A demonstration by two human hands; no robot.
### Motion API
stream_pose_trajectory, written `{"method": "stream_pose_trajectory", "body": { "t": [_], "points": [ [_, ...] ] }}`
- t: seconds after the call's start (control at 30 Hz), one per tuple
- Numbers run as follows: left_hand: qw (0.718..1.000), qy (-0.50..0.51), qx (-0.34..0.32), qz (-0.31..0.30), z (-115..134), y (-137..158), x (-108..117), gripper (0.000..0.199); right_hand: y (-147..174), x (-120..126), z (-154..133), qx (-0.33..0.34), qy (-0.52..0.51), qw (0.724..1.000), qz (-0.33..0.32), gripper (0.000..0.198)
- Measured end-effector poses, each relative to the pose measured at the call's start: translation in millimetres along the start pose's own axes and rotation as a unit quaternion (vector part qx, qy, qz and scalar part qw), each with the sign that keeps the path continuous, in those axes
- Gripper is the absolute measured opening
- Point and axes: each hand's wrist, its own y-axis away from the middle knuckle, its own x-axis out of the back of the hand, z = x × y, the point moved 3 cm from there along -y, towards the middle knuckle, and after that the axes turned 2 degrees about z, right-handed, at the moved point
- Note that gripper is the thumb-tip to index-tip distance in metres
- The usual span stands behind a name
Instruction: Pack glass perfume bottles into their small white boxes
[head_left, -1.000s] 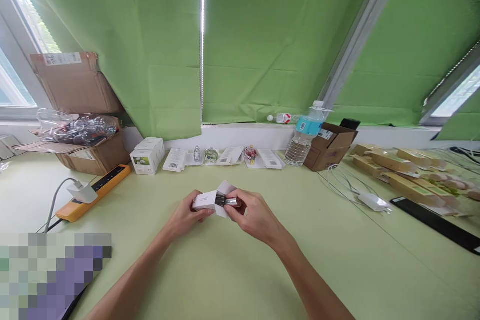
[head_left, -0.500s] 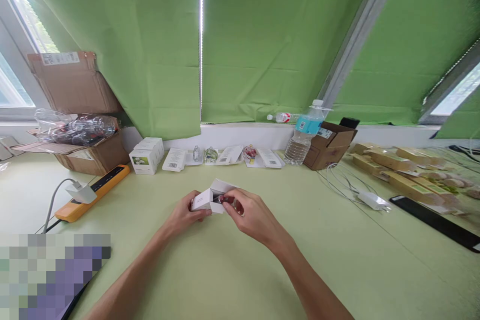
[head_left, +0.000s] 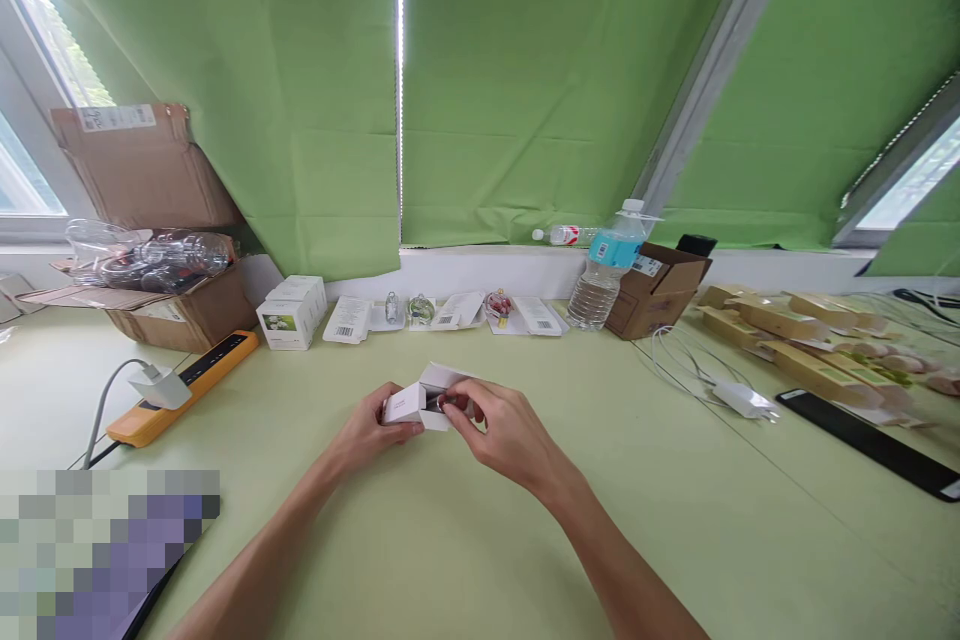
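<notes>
A small white cardboard box (head_left: 405, 405) lies on its side in my left hand (head_left: 369, 428), whose fingers and thumb close around its left end. The box's right end is open, with a flap standing up behind the opening. My right hand (head_left: 510, 432) is at that opening, thumb and fingertips pinched on a small, shiny, dark-looking item (head_left: 439, 403). Most of this item is hidden by the box and my fingers, so its kind cannot be made out.
Along the back stand stacked white boxes (head_left: 292, 313), flattened cartons with small glass bottles (head_left: 391, 307), and a large water bottle (head_left: 604, 270). Cardboard boxes (head_left: 180, 315) and an orange power strip (head_left: 187, 390) are left; a charger (head_left: 742, 398) and black bar (head_left: 862, 442) right.
Both hands stay in nearly the same place. The white box has tilted slightly, and its flap sits a little lower; the right fingertips remain at the opening.
</notes>
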Motion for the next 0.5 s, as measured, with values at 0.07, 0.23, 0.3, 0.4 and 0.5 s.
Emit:
{"method": "stream_pose_trajectory", "body": {
  "t": [0.07,0.23,0.3,0.4,0.5],
  "points": [
    [1.000,0.002,0.001,0.001,0.0,0.1,-0.5,0.030,0.1,-0.5,0.5,0.005,0.004,1.000,0.003,0.013],
    [1.000,0.004,-0.014,0.003,-1.6,-0.1,-0.5,0.029,-0.5,0.1,0.1,0.013,0.018,1.000,0.013,0.015],
    [1.000,-0.003,-0.019,0.004,-1.6,-0.1,-0.3,0.030,-0.8,0.3,0.1,0.015,0.019,1.000,0.017,0.016],
    [1.000,-0.012,-0.019,0.000,-1.5,-0.1,-0.6,0.032,-0.8,-0.1,0.7,0.021,0.020,0.999,0.028,0.016],
    [1.000,-0.012,-0.018,0.004,-2.1,-0.2,-1.0,0.031,0.1,-1.2,0.7,0.036,0.026,0.998,0.043,0.016]
  ]
}}
